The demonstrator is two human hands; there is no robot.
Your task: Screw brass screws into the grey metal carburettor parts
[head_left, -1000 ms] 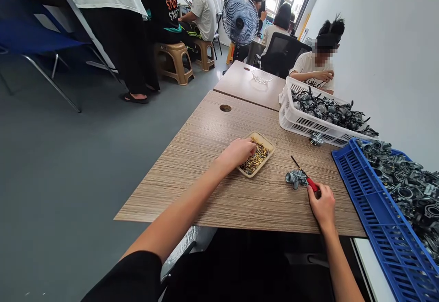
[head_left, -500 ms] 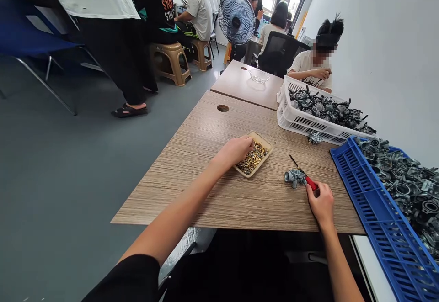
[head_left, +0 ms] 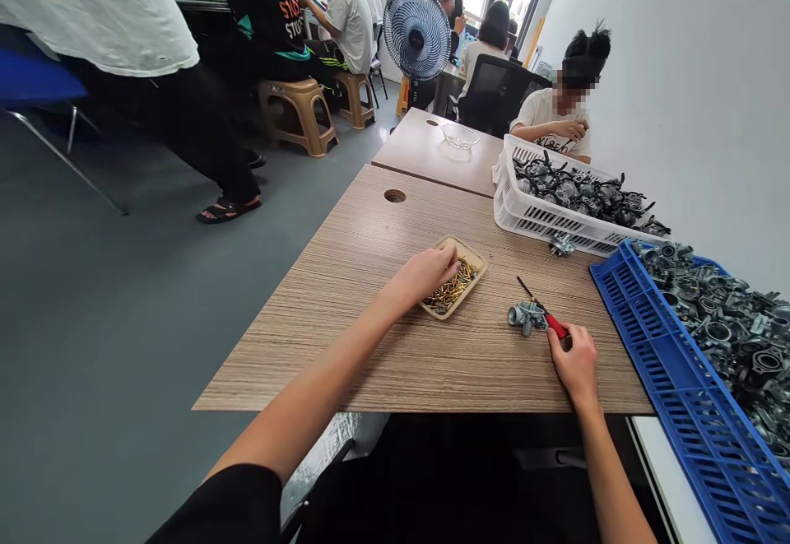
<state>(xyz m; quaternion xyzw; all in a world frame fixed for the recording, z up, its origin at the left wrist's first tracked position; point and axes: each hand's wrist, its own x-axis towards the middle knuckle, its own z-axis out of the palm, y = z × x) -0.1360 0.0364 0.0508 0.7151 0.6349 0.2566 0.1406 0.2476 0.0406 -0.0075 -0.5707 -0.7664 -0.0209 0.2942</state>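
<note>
Over a small cream tray (head_left: 479, 279) of brass-coloured, screw-like parts (head_left: 453, 295), my left hand (head_left: 430, 271) has its fingers pinched together. Whatever sits between the fingertips is too small to make out. My right hand (head_left: 575, 356) rests on the table, closed around the red handle of a screwdriver (head_left: 555, 326), whose dark shaft points away to the upper left. Beside the shaft lies a grey metal carburetor body (head_left: 523, 316), close to the right fingertips and partly behind the screwdriver.
To the right stands a blue crate (head_left: 648, 355) heaped with metal bodies. Behind it, a white crate (head_left: 536, 219) holds darker assemblies, with one loose metal part (head_left: 561, 244) at its foot. A clear dish (head_left: 460, 137) sits on the far table. Across from me sits a person (head_left: 555, 120).
My left hand has risen slightly at the fingertips over the tray. My right hand keeps its hold on the screwdriver. A standing person at left has shifted, and the view has turned slightly.
</note>
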